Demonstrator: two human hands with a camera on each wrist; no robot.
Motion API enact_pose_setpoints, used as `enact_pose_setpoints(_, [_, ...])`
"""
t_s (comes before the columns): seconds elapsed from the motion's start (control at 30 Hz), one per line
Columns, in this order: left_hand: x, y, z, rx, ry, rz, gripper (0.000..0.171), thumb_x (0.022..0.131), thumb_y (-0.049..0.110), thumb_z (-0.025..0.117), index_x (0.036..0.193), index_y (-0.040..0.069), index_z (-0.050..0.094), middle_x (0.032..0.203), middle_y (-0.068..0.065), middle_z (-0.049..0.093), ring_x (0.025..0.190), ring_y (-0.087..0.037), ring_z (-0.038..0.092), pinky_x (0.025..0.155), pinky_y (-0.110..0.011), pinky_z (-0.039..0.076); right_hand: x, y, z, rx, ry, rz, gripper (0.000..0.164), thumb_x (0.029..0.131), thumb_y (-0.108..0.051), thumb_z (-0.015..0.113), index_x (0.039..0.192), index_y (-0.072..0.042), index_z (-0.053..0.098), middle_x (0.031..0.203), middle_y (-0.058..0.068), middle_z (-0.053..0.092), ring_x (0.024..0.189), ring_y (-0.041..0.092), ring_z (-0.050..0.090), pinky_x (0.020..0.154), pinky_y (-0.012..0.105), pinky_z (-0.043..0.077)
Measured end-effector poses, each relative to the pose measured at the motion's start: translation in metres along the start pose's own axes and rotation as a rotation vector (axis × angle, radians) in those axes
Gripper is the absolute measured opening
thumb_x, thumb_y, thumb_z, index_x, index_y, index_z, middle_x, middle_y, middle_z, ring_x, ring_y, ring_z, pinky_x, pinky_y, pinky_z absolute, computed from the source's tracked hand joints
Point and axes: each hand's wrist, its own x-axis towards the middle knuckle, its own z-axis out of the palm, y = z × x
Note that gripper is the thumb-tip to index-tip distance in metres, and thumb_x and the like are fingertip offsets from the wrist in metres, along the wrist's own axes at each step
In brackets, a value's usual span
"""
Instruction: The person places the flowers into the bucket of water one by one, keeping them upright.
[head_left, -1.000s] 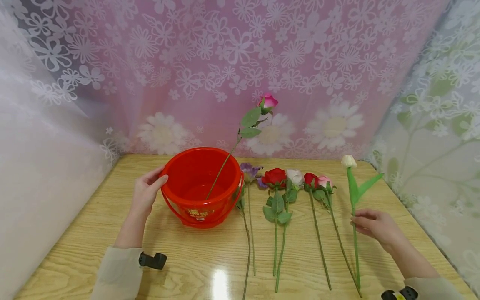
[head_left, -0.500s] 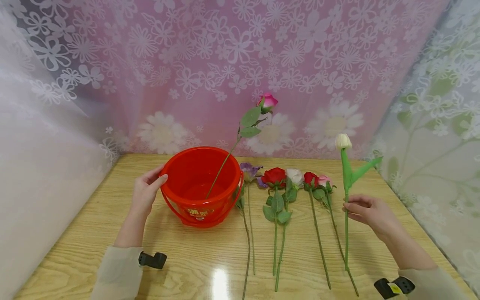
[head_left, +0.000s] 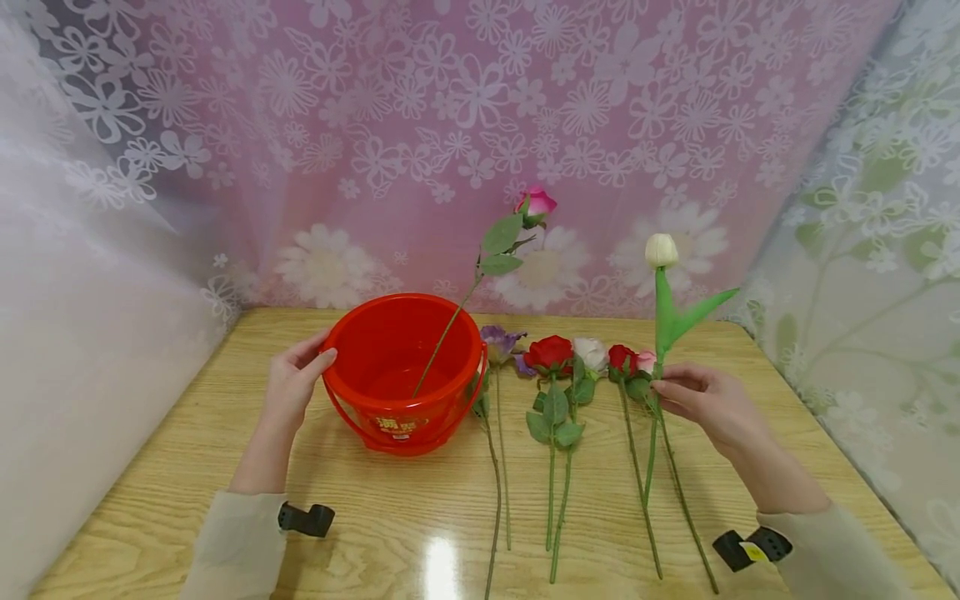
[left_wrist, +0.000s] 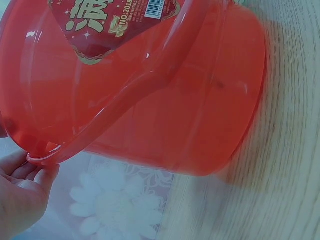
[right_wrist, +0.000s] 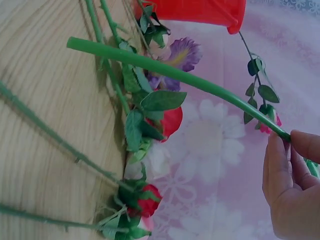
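One red bucket [head_left: 375, 358] contains one bright pink rose [head_left: 501, 237] leaning out to the right, and the left hand [head_left: 288, 387] pinches the bucket's left rim. Right of the bucket, six stems lie on the table [head_left: 375, 517]: one purple flower [head_left: 498, 343], two red roses [head_left: 550, 354], one white rose [head_left: 590, 356], one pale pink rose [head_left: 646, 361], and one flower [head_left: 494, 475] whose bloom the bucket hides in the head view. Farthest right from the bucket, the right hand [head_left: 712, 404] pinches one white tulip [head_left: 664, 321] by its stem, bloom up.
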Motion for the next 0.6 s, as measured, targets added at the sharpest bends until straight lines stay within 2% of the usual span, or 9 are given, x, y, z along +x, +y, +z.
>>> enact_pose_setpoints(0.07, [0.000, 0.000, 0.000, -0.003, 0.002, -0.002, 0.043, 0.086, 0.009, 0.057, 0.123, -0.010, 0.046, 0.098, 0.006, 0.056, 0.085, -0.004, 0.056, 0.072, -0.015, 0.047, 0.003, -0.003, 0.005, 0.010, 0.001, -0.004, 0.022, 0.086, -0.016, 0.058, 0.101, -0.001, 0.052, 0.094, 0.003, 0.055, 0.083, 0.007, 0.058, 0.077, 0.024, 0.049])
enact_pose_setpoints(0.13, [0.000, 0.000, 0.000, -0.007, 0.003, -0.003, 0.043, 0.086, 0.009, 0.057, 0.123, -0.010, 0.046, 0.098, 0.005, 0.057, 0.086, -0.006, 0.056, 0.072, -0.015, 0.047, 0.006, -0.006, 0.009, 0.022, -0.004, -0.002, 0.022, 0.086, -0.017, 0.059, 0.101, -0.001, 0.053, 0.108, 0.012, 0.053, 0.084, 0.004, 0.057, 0.078, 0.025, 0.048])
enact_pose_setpoints(0.2, [0.000, 0.000, 0.000, -0.008, 0.001, -0.001, 0.044, 0.086, 0.010, 0.057, 0.123, -0.010, 0.046, 0.099, 0.005, 0.056, 0.086, -0.006, 0.056, 0.072, -0.015, 0.047, 0.009, -0.009, 0.013, 0.026, -0.015, -0.005, 0.025, 0.086, -0.017, 0.058, 0.102, 0.001, 0.052, 0.123, 0.021, 0.042, 0.088, -0.003, 0.054, 0.081, 0.026, 0.047])
enact_pose_setpoints(0.27, [0.000, 0.000, 0.000, -0.013, -0.002, 0.002, 0.044, 0.086, 0.009, 0.057, 0.123, -0.010, 0.046, 0.098, 0.005, 0.057, 0.086, -0.006, 0.056, 0.072, -0.015, 0.047, 0.011, -0.012, 0.017, 0.029, -0.021, -0.002, 0.028, 0.087, -0.017, 0.058, 0.105, 0.003, 0.051, 0.131, 0.025, 0.031, 0.090, -0.004, 0.053, 0.081, 0.026, 0.047])
enact_pose_setpoints(0.33, [0.000, 0.000, 0.000, -0.021, -0.001, 0.002, 0.043, 0.085, 0.009, 0.058, 0.123, -0.010, 0.046, 0.098, 0.006, 0.057, 0.086, -0.006, 0.056, 0.072, -0.015, 0.048, 0.013, -0.014, 0.021, 0.023, -0.020, -0.004, 0.029, 0.087, -0.017, 0.058, 0.106, 0.004, 0.050, 0.126, 0.024, 0.038, 0.089, -0.004, 0.053, 0.080, 0.025, 0.047])
enact_pose_setpoints(0.43, [0.000, 0.000, 0.001, -0.025, 0.000, -0.001, 0.043, 0.085, 0.008, 0.057, 0.123, -0.010, 0.046, 0.097, 0.006, 0.057, 0.087, -0.007, 0.056, 0.072, -0.016, 0.048, 0.017, -0.018, 0.028, 0.015, -0.014, -0.008, 0.026, 0.087, -0.017, 0.058, 0.104, 0.001, 0.051, 0.104, 0.010, 0.054, 0.084, 0.005, 0.058, 0.078, 0.024, 0.048])
enact_pose_setpoints(0.5, [0.000, 0.001, 0.001, -0.022, 0.001, -0.006, 0.043, 0.086, 0.008, 0.057, 0.123, -0.010, 0.046, 0.098, 0.006, 0.056, 0.087, -0.007, 0.056, 0.072, -0.016, 0.048, 0.020, -0.021, 0.032, 0.016, -0.018, -0.011, 0.026, 0.086, -0.018, 0.059, 0.103, 0.001, 0.052, 0.092, -0.001, 0.057, 0.083, 0.006, 0.058, 0.077, 0.024, 0.049])
enact_pose_setpoints(0.6, [0.000, 0.001, 0.001, -0.012, 0.005, -0.015, 0.043, 0.086, 0.007, 0.057, 0.123, -0.010, 0.046, 0.098, 0.006, 0.055, 0.087, -0.006, 0.056, 0.073, -0.015, 0.047, 0.025, -0.026, 0.037, 0.048, -0.032, -0.012, 0.027, 0.085, -0.018, 0.060, 0.103, 0.001, 0.053, 0.089, -0.003, 0.058, 0.084, 0.008, 0.059, 0.078, 0.024, 0.048])
